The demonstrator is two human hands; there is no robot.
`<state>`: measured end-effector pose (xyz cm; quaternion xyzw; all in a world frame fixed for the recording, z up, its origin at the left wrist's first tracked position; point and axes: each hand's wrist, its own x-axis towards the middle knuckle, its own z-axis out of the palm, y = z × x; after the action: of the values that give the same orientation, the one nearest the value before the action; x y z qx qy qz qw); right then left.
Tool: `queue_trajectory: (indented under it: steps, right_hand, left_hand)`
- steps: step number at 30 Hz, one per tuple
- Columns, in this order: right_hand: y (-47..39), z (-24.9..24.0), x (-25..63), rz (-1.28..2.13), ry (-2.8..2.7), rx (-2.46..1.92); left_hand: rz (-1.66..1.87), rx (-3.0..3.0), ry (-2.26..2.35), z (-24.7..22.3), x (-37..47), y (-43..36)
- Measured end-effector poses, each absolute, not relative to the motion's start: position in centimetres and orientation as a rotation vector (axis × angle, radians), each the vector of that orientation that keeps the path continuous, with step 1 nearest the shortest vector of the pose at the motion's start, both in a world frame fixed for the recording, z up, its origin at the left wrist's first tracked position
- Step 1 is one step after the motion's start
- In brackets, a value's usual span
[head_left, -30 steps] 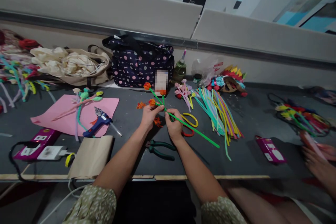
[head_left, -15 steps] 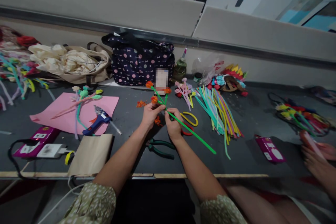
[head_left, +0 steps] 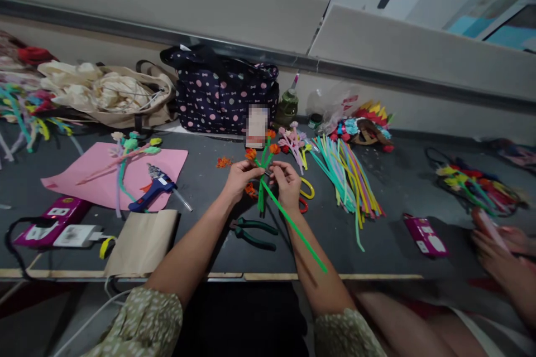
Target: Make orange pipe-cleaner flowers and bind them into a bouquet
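My left hand (head_left: 242, 179) pinches a small bunch of pipe-cleaner flowers between thumb and fingers, just where the stems cross. Orange fuzzy flower heads (head_left: 251, 154) rise above the grip, and short green stems (head_left: 261, 198) point down below it. A long green pipe cleaner (head_left: 295, 227) slants from the bunch down to the right, across my right forearm. Close beside the bunch, my right hand (head_left: 288, 183) has its thumb and fingers drawn together; what they hold, if anything, is hidden. Scissors with yellow and red handles (head_left: 308, 188) lie partly behind this hand.
Green-handled pliers (head_left: 256, 233) lie near the front edge. To the left are a blue glue gun (head_left: 156, 187) and pink paper (head_left: 94, 178); to the right, a pipe-cleaner bundle (head_left: 347, 175). A phone (head_left: 256, 127) leans against a dotted bag (head_left: 221, 95). Another person's hands (head_left: 498, 242) hold something at far right.
My right hand has come off the long green pipe cleaner and moved up beside the bunch. The flowers now stand more upright, and the long pipe cleaner hangs more steeply.
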<state>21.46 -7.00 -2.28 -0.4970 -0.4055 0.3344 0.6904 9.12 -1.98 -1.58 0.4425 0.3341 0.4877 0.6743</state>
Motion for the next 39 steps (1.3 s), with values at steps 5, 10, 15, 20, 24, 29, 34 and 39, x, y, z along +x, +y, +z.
queue_trajectory:
  steps: [5, 10, 15, 20, 24, 29, 34, 39]
  right_hand:
    - [-6.9, -1.9, 22.2, 0.819, -0.846, -1.04]
    - [-6.9, -2.0, 21.9, 0.802, -0.8, -1.029]
    - [-6.9, -2.1, 21.7, 0.836, -0.75, -1.01]
    - [-6.8, -2.5, 21.3, 0.808, -0.777, -1.0]
    - [-6.7, -2.9, 21.2, 0.746, -0.772, -1.007]
    - [-6.7, -3.0, 21.3, 0.702, -0.804, -1.033]
    - [-6.7, -2.9, 21.3, 0.725, -0.814, -1.048]
    - [-6.9, -2.5, 21.5, 0.734, -0.876, -1.068]
  left_hand:
    - [0.983, 1.078, 0.72, -1.6, 9.5, -2.7]
    - [0.976, 1.125, 0.703, -2.1, 9.5, -2.6]
    - [0.979, 1.122, 0.714, -2.2, 9.5, -2.5]
    - [0.947, 1.166, 0.661, -2.0, 9.5, -2.8]
    - [0.919, 1.183, 0.687, -1.4, 9.6, -3.1]
    - [0.88, 1.189, 0.696, -1.3, 9.5, -3.1]
    - [0.87, 1.17, 0.675, -1.7, 9.4, -2.8]
    - [1.03, 1.06, 0.711, -1.7, 9.3, -2.3]
